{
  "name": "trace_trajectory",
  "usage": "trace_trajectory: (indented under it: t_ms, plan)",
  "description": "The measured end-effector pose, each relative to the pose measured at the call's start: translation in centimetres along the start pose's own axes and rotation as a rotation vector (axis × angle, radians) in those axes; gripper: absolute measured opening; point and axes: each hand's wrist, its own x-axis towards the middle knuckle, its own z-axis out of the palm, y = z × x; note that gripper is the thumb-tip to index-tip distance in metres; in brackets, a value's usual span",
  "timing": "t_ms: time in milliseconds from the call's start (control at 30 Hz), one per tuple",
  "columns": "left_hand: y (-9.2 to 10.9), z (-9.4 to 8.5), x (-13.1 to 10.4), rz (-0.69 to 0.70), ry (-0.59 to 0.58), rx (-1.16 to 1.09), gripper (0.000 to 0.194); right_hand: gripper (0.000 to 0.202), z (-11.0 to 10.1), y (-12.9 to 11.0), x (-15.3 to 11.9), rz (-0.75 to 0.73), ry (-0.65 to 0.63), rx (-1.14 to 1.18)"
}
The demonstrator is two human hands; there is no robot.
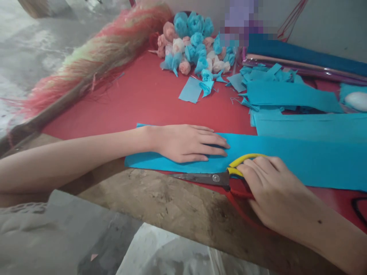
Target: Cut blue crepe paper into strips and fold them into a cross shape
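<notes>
toward four o'clock, my right hand point(269, 183) is clamped on the scissors point(220, 178), beside the near edge of the blue strip point(309, 162) running from eight to four; my left hand point(186, 144), apart, lies flat on it. i judge the roses point(196, 39) at twelve done, this strip uncut.
</notes>
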Motion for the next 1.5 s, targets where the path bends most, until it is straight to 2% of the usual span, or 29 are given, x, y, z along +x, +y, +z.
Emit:
trace_trajectory:
  t_ms: [233,333,567,700,867,967,1200,1500]
  plan:
    - [0.0,0.1,0.0,0.005,0.012,0.004,0.045,0.023,0.2,0.7,0.1,-0.074,0.141,-0.028]
    - [0.0,0.2,0.0,-0.009,0.002,0.004,0.044,0.024,0.3,0.7,0.0,-0.083,0.161,-0.002]
    - [0.7,-1.3,-0.4,-0.01,0.054,0.019,0.042,0.03,0.4,0.9,0.0,-0.074,0.131,0.017]
    - [1.5,-2.1,-1.2,-0.045,0.008,-0.051,0.041,0.031,0.7,1.6,-0.8,-0.076,0.112,0.027]
    - [1.7,-1.1,-2.4,-0.075,-0.022,-0.067,0.041,0.03,1.0,2.0,-2.3,-0.084,0.1,-0.003]
    - [1.5,-0.4,-2.7,-0.086,-0.03,-0.07,0.041,0.027,0.5,1.7,-2.7,-0.083,0.037,-0.043]
    - [1.4,-0.1,-2.7,-0.06,0.006,-0.069,0.041,0.031,-0.4,1.6,-3.4,-0.015,-0.036,-0.05]
    - [1.4,-0.1,-2.7,-0.074,-0.026,-0.069,0.043,0.028,0.1,0.7,-1.0,-0.04,-0.039,-0.019]
